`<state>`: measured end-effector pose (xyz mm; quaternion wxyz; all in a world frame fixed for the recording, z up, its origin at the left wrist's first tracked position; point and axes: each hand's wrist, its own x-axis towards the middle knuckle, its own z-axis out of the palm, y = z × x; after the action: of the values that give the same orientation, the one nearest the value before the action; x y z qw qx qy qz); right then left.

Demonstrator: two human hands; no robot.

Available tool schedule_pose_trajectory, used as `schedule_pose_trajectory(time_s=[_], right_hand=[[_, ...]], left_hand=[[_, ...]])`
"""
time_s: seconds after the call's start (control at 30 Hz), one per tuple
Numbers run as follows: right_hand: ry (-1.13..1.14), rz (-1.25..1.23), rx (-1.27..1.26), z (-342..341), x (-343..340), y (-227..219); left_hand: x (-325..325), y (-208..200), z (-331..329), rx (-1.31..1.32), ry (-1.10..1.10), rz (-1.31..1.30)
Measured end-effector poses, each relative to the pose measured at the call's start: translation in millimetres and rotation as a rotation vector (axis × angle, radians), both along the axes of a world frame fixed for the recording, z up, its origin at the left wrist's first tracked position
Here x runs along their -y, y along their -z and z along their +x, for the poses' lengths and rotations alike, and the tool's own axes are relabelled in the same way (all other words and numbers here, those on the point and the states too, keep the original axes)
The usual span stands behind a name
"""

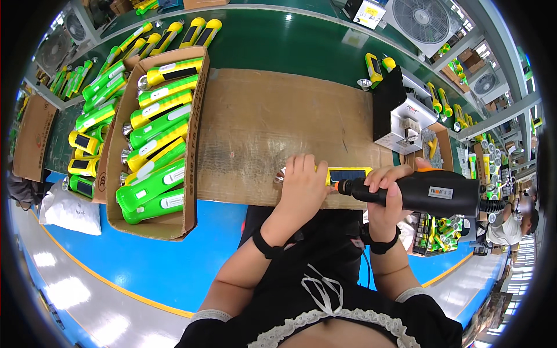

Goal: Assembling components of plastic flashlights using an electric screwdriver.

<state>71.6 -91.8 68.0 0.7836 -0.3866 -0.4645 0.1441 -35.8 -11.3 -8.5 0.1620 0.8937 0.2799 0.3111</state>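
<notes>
A yellow flashlight with a dark solar panel point(350, 175) lies crosswise near the front edge of the cardboard sheet. My left hand point(304, 181) is closed over its head end, where a bit of shiny reflector shows at the left. In my right hand point(386, 194) is a black electric screwdriver point(426, 194), fingers wrapped round its body. Its orange-ringed nose points left at the flashlight, close to my left fingers. Whether the bit touches the flashlight, I cannot tell.
An open carton point(192, 174) of green and yellow flashlights stands left of the cardboard sheet point(278, 110). A black-and-silver box-shaped device point(400, 119) is at the right. More flashlights point(200, 33) line the green bench point(290, 49) at the back. A white bag point(72, 207) sits lower left.
</notes>
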Motion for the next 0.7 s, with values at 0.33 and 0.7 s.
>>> schedule_pose_trajectory(time_s=[0.33,0.7], right_hand=[[-0.031,-0.016,0.046,4.2,-3.9,9.7],[0.04,-0.309,0.437,-5.2,-12.5,12.2]], left_hand=[[0.1,-4.5,0.3,-0.012,0.011,-0.039],[1.7,-5.9,-1.5,-0.024,0.066,-0.031]])
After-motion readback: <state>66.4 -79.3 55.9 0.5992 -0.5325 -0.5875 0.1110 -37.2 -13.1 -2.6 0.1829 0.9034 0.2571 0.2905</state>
